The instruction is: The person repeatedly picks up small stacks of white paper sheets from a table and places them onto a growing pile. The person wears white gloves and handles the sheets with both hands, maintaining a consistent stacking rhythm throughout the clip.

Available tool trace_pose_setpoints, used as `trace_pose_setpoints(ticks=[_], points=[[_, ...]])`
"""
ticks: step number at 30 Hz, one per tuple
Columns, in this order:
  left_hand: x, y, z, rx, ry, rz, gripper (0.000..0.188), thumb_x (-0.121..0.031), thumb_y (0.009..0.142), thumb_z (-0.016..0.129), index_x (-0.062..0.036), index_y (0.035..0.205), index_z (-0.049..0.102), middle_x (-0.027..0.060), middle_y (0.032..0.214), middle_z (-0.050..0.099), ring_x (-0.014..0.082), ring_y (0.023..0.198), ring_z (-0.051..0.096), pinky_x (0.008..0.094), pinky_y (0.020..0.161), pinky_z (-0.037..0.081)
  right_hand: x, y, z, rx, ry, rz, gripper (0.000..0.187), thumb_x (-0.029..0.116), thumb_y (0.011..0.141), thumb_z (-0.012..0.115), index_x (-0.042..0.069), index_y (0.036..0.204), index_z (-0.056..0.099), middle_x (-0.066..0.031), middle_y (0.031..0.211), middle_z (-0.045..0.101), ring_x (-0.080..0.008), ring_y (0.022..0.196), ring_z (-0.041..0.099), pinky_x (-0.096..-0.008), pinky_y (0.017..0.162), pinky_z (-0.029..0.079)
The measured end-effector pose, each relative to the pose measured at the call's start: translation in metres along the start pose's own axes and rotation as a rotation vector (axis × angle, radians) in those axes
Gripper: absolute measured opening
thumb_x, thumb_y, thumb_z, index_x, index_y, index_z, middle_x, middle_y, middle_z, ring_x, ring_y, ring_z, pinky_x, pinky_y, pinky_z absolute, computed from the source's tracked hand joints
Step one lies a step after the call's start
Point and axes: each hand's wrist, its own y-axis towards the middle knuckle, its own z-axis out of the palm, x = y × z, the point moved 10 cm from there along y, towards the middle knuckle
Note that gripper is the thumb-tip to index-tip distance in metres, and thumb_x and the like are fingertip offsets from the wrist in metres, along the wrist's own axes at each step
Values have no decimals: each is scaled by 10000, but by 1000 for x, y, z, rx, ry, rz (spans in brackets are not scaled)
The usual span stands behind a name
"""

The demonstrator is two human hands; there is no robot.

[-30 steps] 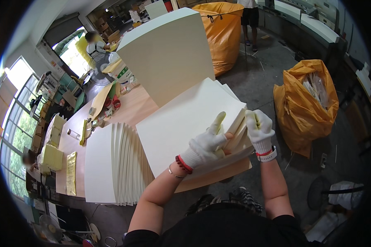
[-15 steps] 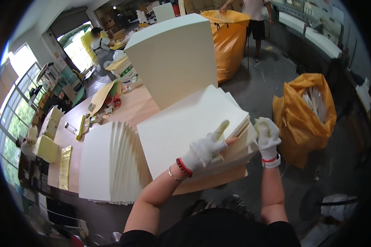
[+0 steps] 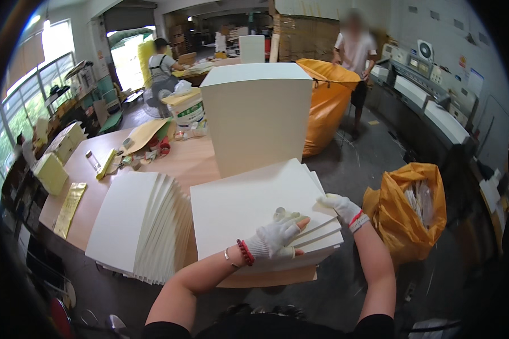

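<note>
A stack of large white sheets (image 3: 243, 198) lies at the table's front edge, its right-hand layers slightly fanned and uneven. My left hand (image 3: 277, 234), in a white glove with some bare fingertips, rests open with fingers apart on the stack's front right part. At the right edge, my gloved right hand (image 3: 340, 207) lies with its fingers stretched over the sheets' corner; its thumb is hidden. Behind stands a tall block of white sheets (image 3: 257, 118). Left of the stack, another pile of white sheets (image 3: 124, 220) leans in a fan.
The wooden table (image 3: 186, 155) also bears a white tub (image 3: 188, 110), tape rolls (image 3: 164, 148) and a yellow packet (image 3: 72, 206). An orange bag (image 3: 404, 226) stands on the floor to my right, a larger orange bag (image 3: 325, 121) beyond. Two people (image 3: 354, 53) work farther back.
My right hand has moved left onto the sheets' corner, and the lifted sheets now lie flatter. My left hand has lowered onto the stack. The view has tilted up and levelled.
</note>
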Motion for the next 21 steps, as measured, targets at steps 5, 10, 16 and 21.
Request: trace_pose_setpoints(ticks=[5,10,16,21], points=[[20,-9,0,55,-275,-224,674,-322,826,705,-68,1389,433,198,1338,493,362,1229,464,410,1046,379,5,2,1,40,-234,-223,346,204,926,635,-5,1195,574,-50,1028,653,-111,918,603,-252,799,485],[75,-83,-67,-172,168,-535,533,-322,813,713,-61,1248,551,188,1319,500,386,1225,458,405,1048,391,5,-15,-27,-93,-299,-586,336,162,905,641,17,1196,556,-7,983,625,-83,801,571,-236,690,478],[147,-228,-96,-635,-450,-1017,842,-258,780,786,-28,1450,332,166,1431,422,233,1290,439,362,1060,385,-18,-7,-56,114,35,-710,545,181,927,646,75,1411,419,-29,1014,630,-119,803,607,-271,676,533],[60,-215,-47,-636,-1451,-776,731,-169,823,722,-15,1434,350,109,1350,505,187,1213,497,339,1034,415,-21,20,-54,257,-54,-559,557,253,945,629,55,1417,408,-22,887,636,-115,664,592,-277,576,525]])
